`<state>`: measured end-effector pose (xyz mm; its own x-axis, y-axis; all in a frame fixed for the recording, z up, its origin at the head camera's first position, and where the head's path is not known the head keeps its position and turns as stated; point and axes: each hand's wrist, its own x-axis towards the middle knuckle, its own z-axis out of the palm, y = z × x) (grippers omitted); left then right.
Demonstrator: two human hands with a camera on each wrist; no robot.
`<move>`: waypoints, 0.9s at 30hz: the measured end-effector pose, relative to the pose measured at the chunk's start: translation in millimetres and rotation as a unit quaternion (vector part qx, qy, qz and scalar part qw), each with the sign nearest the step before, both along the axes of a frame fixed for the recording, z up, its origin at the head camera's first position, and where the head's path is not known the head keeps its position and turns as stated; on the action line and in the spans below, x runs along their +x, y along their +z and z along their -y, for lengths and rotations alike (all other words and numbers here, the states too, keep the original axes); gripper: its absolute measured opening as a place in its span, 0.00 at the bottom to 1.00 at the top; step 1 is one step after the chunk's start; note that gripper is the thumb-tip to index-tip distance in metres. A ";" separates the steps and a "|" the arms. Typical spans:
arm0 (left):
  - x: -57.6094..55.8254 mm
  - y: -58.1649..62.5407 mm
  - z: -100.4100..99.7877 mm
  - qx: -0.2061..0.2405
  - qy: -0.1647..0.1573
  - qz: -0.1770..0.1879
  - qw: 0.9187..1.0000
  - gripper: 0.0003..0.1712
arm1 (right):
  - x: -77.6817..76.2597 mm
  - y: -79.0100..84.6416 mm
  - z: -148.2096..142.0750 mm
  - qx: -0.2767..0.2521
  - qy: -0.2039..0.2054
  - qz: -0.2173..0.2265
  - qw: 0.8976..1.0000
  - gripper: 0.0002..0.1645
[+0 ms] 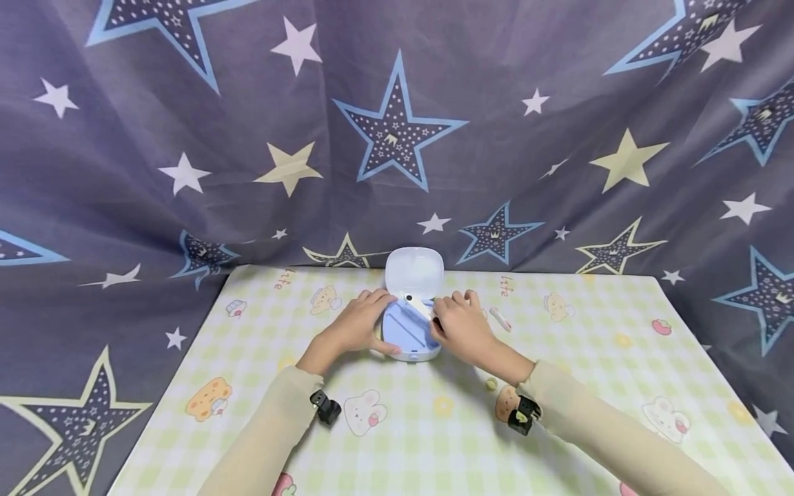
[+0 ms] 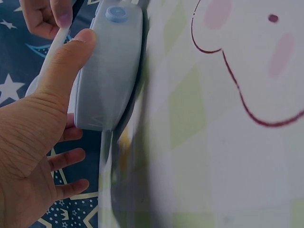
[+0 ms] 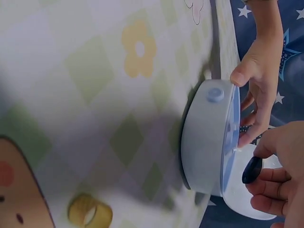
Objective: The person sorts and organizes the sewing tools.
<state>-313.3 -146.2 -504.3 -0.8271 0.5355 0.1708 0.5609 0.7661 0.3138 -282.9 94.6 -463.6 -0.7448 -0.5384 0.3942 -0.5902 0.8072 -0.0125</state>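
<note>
A light blue case point(image 1: 404, 329) stands on the table with its whitish hinged lid point(image 1: 414, 270) raised at the back. My left hand point(image 1: 360, 324) holds the case by its left side, thumb on the front rim and fingers toward the rear. Over the right part of the case, my right hand point(image 1: 462, 327) pinches a white stick-like object point(image 1: 419, 306) with a black dot near its far end. Its dark rounded end point(image 3: 252, 170) shows between thumb and fingers in the right wrist view. The object slants across the opening; its exact kind I cannot tell.
A light checked cloth with printed cartoon figures covers the table point(image 1: 434, 441). Just right of my right hand lies a small white-and-red piece point(image 1: 500, 319). Behind the table's back edge hangs a dark star-patterned curtain point(image 1: 496, 158). A round button point(image 3: 215, 94) sits on the case's front.
</note>
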 end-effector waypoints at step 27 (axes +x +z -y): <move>0.6 2.5 -0.9 -0.002 0.000 0.001 1.000 0.59 | -1.9 -16.9 25.2 0.018 -0.007 0.018 1.000 0.13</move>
